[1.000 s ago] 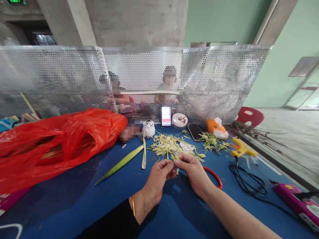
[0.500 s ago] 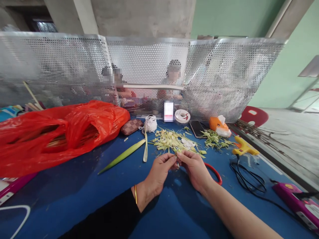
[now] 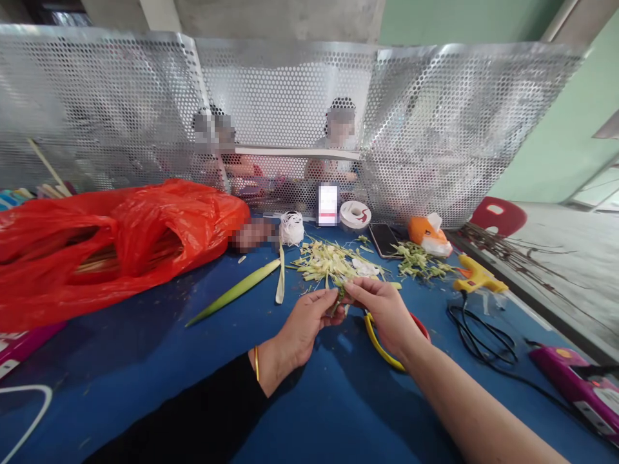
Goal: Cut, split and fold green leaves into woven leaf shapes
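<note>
My left hand (image 3: 305,322) and my right hand (image 3: 385,308) meet fingertip to fingertip over the blue table (image 3: 159,380), both pinching one small green leaf piece (image 3: 339,297). Just beyond them lies a heap of pale yellow-green leaf trimmings (image 3: 329,263). Under my right hand lie scissors with yellow and red handle loops (image 3: 378,339). A long green leaf strip (image 3: 232,293) and a pale strip (image 3: 280,280) lie to the left of the heap.
A red plastic bag (image 3: 111,241) with stalks fills the left. White string (image 3: 291,227), a tape roll (image 3: 355,214), a phone (image 3: 383,240), an orange tissue holder (image 3: 428,235), a yellow glue gun (image 3: 476,276) with black cord (image 3: 478,335) and a pink case (image 3: 578,383) lie around. Two people sit behind the perforated metal screen (image 3: 435,129).
The view has tilted down a little. My hands stay pinched together on the leaf piece, slightly further from me, and a yellow scissor handle now shows under my right hand.
</note>
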A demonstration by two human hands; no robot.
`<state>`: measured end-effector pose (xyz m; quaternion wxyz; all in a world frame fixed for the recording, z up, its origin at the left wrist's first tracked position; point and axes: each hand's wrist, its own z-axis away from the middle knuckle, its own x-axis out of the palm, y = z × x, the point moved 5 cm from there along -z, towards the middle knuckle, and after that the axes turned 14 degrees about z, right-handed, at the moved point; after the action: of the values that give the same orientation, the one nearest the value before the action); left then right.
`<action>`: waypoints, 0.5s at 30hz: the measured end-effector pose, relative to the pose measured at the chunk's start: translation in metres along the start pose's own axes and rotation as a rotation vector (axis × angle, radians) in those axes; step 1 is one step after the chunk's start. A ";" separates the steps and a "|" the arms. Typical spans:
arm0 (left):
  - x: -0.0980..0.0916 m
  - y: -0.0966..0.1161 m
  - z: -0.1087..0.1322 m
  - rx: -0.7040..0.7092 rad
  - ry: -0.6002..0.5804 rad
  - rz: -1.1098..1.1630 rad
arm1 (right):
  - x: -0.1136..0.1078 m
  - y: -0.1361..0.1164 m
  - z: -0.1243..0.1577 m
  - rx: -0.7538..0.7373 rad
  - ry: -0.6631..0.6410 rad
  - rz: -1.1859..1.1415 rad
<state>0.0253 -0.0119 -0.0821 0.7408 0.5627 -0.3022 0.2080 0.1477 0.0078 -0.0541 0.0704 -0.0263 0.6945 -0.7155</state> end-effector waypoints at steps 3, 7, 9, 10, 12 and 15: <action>-0.001 0.006 -0.001 0.084 0.047 -0.105 | -0.002 0.001 0.000 -0.015 0.038 0.069; 0.005 0.016 0.001 0.206 0.031 -0.366 | -0.002 0.002 -0.001 -0.084 0.017 0.180; 0.008 0.018 0.003 0.249 0.007 -0.491 | -0.001 0.003 -0.001 -0.107 0.012 0.219; 0.009 0.019 0.003 0.267 -0.004 -0.550 | -0.001 0.004 0.000 -0.110 0.019 0.233; 0.010 0.021 0.004 0.320 -0.023 -0.676 | 0.000 0.006 0.000 -0.106 0.042 0.245; 0.011 0.024 0.005 0.430 -0.025 -0.873 | 0.003 0.010 0.001 -0.091 0.063 0.244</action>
<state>0.0167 -0.0101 -0.0570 0.6221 0.7797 0.0032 -0.0714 0.1459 0.0067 -0.0639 0.1339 0.0776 0.7261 -0.6700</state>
